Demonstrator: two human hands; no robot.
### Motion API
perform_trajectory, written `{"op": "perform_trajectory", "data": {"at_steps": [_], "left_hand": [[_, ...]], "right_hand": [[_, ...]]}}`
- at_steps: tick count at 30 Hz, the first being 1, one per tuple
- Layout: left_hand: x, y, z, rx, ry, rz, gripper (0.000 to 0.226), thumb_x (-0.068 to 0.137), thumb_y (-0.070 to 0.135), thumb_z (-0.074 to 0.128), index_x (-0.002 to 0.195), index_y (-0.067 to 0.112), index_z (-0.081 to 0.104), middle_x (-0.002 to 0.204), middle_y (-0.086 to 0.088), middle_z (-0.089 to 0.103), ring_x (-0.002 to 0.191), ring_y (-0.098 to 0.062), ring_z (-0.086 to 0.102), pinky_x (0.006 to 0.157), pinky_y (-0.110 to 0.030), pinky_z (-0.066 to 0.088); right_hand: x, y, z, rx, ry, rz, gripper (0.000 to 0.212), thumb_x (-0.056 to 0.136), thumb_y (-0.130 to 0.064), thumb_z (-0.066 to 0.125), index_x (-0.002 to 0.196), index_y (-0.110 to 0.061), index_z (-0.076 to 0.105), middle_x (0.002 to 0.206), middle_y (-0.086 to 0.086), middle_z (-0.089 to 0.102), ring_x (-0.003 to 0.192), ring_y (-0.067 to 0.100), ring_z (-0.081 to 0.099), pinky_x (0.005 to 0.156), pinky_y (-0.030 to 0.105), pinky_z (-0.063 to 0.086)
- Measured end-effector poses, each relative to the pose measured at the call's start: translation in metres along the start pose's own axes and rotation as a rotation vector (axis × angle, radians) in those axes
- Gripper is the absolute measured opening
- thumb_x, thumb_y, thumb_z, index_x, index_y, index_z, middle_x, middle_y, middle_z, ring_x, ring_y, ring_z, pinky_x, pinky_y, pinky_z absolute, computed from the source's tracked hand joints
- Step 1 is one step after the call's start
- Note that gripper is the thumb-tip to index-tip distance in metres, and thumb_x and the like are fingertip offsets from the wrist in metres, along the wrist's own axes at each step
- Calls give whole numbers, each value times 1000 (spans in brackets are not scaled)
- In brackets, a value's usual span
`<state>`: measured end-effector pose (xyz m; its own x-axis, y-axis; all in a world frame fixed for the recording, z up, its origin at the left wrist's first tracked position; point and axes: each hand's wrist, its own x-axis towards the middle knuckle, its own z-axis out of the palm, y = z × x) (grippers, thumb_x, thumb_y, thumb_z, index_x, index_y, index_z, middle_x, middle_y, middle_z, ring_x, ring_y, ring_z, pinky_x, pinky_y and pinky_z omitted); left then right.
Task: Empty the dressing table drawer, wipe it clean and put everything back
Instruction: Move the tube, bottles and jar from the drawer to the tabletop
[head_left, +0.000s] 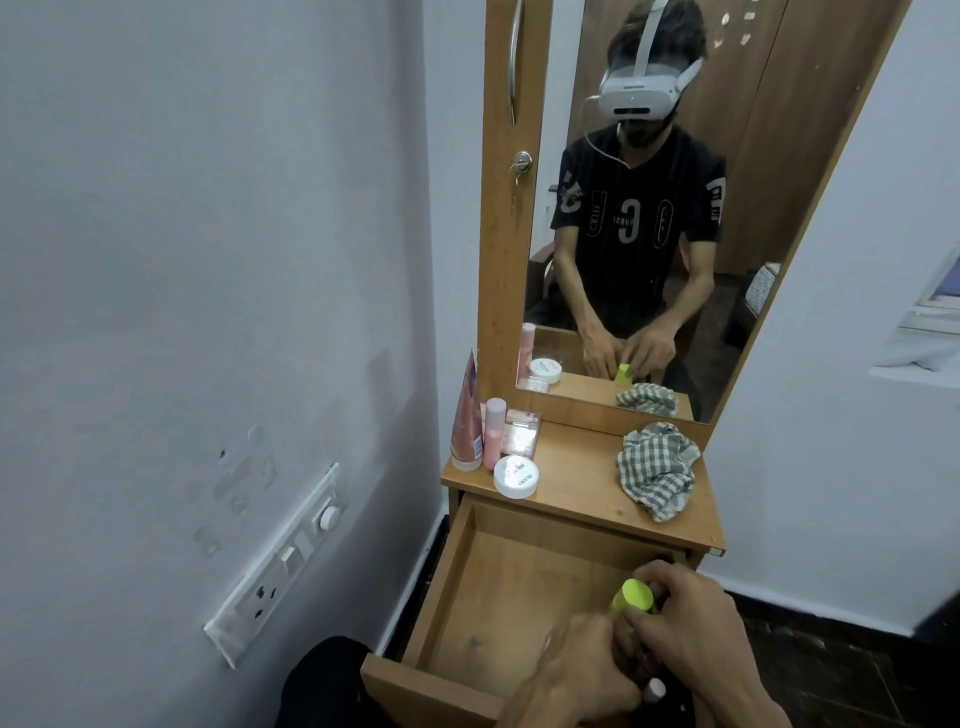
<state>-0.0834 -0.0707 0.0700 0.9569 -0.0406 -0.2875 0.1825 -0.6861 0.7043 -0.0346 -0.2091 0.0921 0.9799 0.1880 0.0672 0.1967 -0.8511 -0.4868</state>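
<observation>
The wooden drawer (457, 587) of the dressing table is pulled out, and its left and middle floor is bare. Over its right front corner my right hand (696, 629) grips a bottle with a lime-green cap (634, 596). My left hand (582, 670) curls beside it, fingers around something small that I cannot make out. A small white-capped item (655, 690) shows just below the hands. On the tabletop (576, 467) lie a checked cloth (657, 467), a round white jar (515, 477), a pink bottle (493, 439), an orange-pink tube (466, 426) and a pink compact (521, 434).
A mirror (675, 208) above the tabletop reflects me seated in front of it. A white wall with a switch and socket panel (280, 566) stands close on the left. Dark floor lies to the right of the table.
</observation>
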Motion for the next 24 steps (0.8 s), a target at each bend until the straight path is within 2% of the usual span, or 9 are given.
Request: {"op": "perform_trajectory", "data": {"at_steps": [2,5,7,9,15,18,21,24], "left_hand": [[-1,1,0,-28,53,-17,31,70,50,67,92,28,66,92,10,72,95,-16,69,86,-32,56],[-2,0,-1,-120,276,-36,23,67,46,59,77,26,54,77,9,62,82,-13,63,70,-30,48],[2,-4,-4,-196,470,45,16,69,33,57,76,25,45,72,5,56,72,-12,55,62,-30,41],[6,-7,-12,-224,576,125,19,72,30,61,74,26,43,73,4,53,70,-13,52,59,-29,41],[21,-8,-51,-291,629,228,29,70,37,76,95,34,60,90,10,59,77,-10,60,63,-31,53],[32,-10,-73,-242,683,239,31,76,33,78,103,30,64,95,13,62,79,-5,61,66,-23,54],[43,-16,-95,-206,742,163,33,79,26,80,108,26,66,100,11,64,78,-2,60,66,-13,46],[58,-26,-110,-122,763,141,27,76,22,75,101,24,65,101,10,65,84,-11,61,70,-25,48]], "right_hand": [[1,-3,-4,69,43,3,22,64,-43,79,81,-42,66,77,-19,65,75,4,61,68,34,54],[4,-10,-11,156,96,-26,25,65,-32,88,79,-39,69,71,-16,67,67,5,62,61,32,54],[8,-17,-15,198,130,-59,24,67,-30,89,80,-37,71,69,-14,67,66,5,62,59,31,54],[15,-26,-19,241,149,-95,23,70,-27,89,85,-33,73,71,-12,67,68,6,62,59,31,54],[52,-57,-22,285,241,-203,23,75,-24,86,96,-23,76,82,-12,69,75,4,62,64,28,57],[79,-66,-20,274,276,-202,25,75,-29,84,98,-21,78,82,-11,69,76,5,62,66,32,58],[108,-76,-20,271,320,-203,24,75,-33,83,96,-21,78,81,-9,69,74,9,63,67,40,59],[136,-88,-19,275,351,-163,20,74,-34,80,90,-23,78,78,-7,69,73,13,64,67,41,58]]}}
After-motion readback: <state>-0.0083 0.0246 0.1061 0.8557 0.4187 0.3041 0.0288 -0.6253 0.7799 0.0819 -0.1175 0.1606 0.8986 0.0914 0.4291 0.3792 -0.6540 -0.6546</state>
